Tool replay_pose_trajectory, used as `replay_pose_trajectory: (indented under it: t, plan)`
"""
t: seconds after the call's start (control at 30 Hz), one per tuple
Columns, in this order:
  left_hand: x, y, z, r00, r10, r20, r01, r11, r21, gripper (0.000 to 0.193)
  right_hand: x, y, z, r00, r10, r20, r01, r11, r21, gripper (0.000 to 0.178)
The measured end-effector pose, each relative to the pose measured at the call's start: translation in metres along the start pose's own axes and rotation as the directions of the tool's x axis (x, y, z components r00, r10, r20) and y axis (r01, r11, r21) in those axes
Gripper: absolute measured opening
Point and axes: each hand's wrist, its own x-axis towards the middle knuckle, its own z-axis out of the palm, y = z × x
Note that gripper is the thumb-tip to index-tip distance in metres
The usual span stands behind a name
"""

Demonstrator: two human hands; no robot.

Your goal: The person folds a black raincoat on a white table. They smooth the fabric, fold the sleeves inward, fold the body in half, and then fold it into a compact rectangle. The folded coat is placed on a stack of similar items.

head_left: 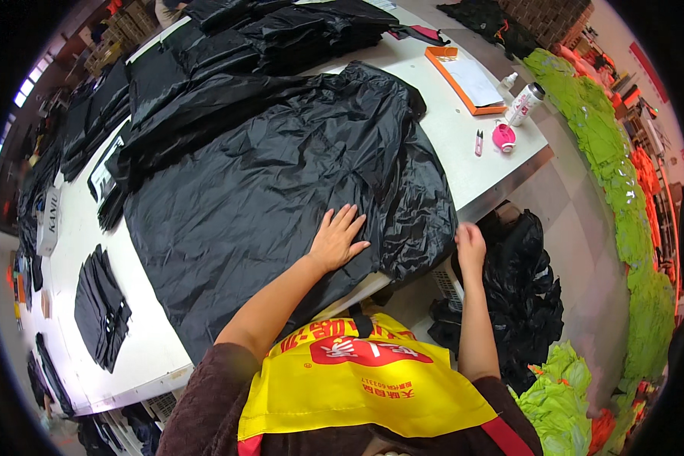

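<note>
A large black garment (243, 190) of thin, shiny fabric lies spread over the white table in front of me, its right side wrinkled and gathered. My left hand (340, 242) rests flat on it near the front edge, fingers spread. At the garment's right edge, just past the table, my right hand (471, 247) has its fingers curled closed on the fabric's border; the fingertips are partly hidden. A folded black bundle (205, 114) lies along the far side of the spread piece.
Black garment stacks (296, 38) line the table's far side. An orange box (467, 80), bottle (524, 105), pink tape measure (504, 137) and thread snips (479, 143) sit at right. Black fabric (520, 296) fills a crate below my right arm; lime-green garments (585, 129) are heaped beyond.
</note>
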Motion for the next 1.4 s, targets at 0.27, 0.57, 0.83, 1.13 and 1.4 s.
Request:
replay_pose_trajectory:
  t: [0.27, 0.57, 0.83, 1.13, 1.4]
  plan:
    - [0.031, -0.073, -0.014, 0.913, -0.337, -0.229, 0.371, 0.920, 0.124, 0.052, 0.150, -0.090, 0.129, 0.975, -0.222, 0.003, 0.167, 0.726, -0.667, 0.041]
    - [0.025, -0.118, -0.022, 0.773, -0.634, -0.035, 0.619, 0.740, 0.263, 0.087, 0.199, -0.047, 0.122, 0.979, -0.099, 0.176, 0.200, 0.583, -0.787, 0.030]
    - [0.048, -0.082, -0.037, 0.865, -0.498, -0.057, 0.501, 0.862, 0.072, 0.080, 0.284, -0.118, 0.160, 0.889, -0.457, 0.031, 0.380, 0.698, -0.607, 0.078]
    - [0.048, -0.068, -0.018, 0.901, -0.427, 0.078, 0.412, 0.898, 0.155, 0.094, 0.341, -0.072, 0.203, 0.975, -0.153, 0.159, 0.210, 0.867, -0.451, 0.056]
    - [0.001, -0.019, -0.063, 0.866, -0.499, 0.023, 0.491, 0.859, 0.146, 0.079, 0.106, -0.142, 0.113, 0.784, -0.435, 0.443, 0.620, 0.500, -0.605, 0.069]
